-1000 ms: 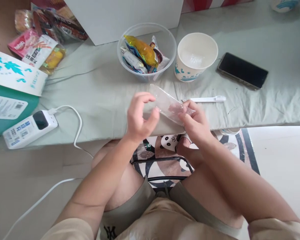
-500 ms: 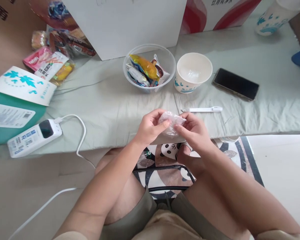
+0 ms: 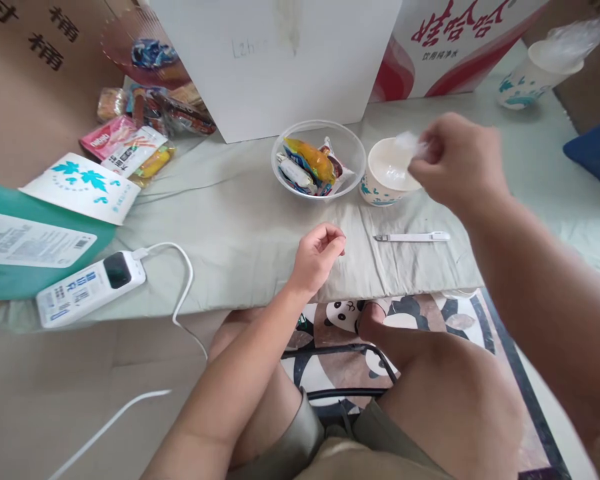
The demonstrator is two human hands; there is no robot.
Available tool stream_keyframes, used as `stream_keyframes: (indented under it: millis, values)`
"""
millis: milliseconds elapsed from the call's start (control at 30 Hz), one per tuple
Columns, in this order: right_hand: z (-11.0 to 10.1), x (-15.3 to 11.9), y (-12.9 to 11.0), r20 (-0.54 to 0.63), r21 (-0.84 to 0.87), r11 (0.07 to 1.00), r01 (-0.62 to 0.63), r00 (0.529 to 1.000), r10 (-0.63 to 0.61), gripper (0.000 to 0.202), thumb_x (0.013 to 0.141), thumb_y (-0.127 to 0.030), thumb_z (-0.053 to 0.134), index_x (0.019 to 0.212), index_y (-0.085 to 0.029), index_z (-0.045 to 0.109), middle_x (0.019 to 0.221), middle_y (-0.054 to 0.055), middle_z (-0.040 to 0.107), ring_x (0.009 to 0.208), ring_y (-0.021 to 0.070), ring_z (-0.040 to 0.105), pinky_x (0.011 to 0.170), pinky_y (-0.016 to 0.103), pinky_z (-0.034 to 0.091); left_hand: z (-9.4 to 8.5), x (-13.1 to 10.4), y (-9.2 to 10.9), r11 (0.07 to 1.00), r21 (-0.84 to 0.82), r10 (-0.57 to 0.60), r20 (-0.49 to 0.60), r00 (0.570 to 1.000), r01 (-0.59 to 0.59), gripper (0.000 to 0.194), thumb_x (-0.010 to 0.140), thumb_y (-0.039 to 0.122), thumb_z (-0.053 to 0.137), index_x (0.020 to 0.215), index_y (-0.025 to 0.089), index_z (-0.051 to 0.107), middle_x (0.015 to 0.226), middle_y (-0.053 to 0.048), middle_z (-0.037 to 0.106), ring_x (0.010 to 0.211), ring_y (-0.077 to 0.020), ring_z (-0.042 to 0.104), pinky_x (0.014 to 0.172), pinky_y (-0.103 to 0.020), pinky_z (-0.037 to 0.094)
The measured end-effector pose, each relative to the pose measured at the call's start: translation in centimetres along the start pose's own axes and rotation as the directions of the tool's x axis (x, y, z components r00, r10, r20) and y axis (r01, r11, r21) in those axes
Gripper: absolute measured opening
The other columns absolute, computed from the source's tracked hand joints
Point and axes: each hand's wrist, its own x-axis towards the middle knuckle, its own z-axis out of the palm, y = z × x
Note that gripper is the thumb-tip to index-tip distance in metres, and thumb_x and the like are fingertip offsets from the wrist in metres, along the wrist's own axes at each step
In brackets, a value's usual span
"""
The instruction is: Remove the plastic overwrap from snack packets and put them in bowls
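Note:
My right hand (image 3: 457,160) pinches a crumpled clear plastic wrapper (image 3: 410,143) over the right rim of a white paper cup (image 3: 375,193); some clear plastic lies inside that cup. My left hand (image 3: 320,257) is curled closed above the front of the cloth-covered surface, with nothing visible in it. Beyond it, a clear plastic bowl (image 3: 357,170) holds several wrapped snacks (image 3: 313,160). A white craft knife (image 3: 415,237) lies between my hands, its blade end pointing left. The phone is hidden behind my right hand and arm.
At left are a power strip (image 3: 90,290) with a white cable, a green container (image 3: 40,247), a paper cup on its side (image 3: 83,183) and packaged snacks (image 3: 135,150). White boxes (image 3: 290,73) stand behind. Far right, another cup (image 3: 520,90) holds clear plastic; a blue item (image 3: 593,150) is nearby.
The hands have parted. My right hand has carried the clear wrapper up and right to the cup, while my left hand has let go of it and stays near the front edge. The view has shifted.

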Motion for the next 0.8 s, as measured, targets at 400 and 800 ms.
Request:
stream_keyframes:
  millis: [400, 800]
  values:
    - [5.2, 6.0, -1.6, 0.753, -0.315, 0.922, 0.223, 0.65, 0.1, 0.006, 0.078, -0.015, 0.067, 0.073, -0.019, 0.067, 0.079, 0.007, 0.067, 0.095, 0.0257, 0.067, 0.094, 0.038, 0.05, -0.3, 0.2, 0.8, 0.995, -0.099, -0.028, -0.127, 0.991, 0.015, 0.015, 0.074, 0.026, 0.064, 0.063, 0.021, 0.056, 0.058, 0.003, 0.051, 0.059, -0.0109, 0.046, 0.062, -0.027, 0.038]
    - [8.0, 5.5, -22.9, 0.488, -0.002, 0.754, 0.657, 0.658, -0.573, 0.057, 0.085, -0.026, 0.067, 0.141, -0.031, 0.055, 0.147, 0.009, 0.055, 0.119, 0.0305, 0.064, 0.095, 0.045, 0.056, -4.0, 0.6, 3.5, 0.813, -0.582, -0.322, -0.425, 0.846, 0.018, 0.02, 0.068, 0.021, 0.055, 0.058, 0.021, 0.037, 0.052, 0.007, 0.032, 0.049, -0.007, 0.03, 0.054, -0.025, 0.023]
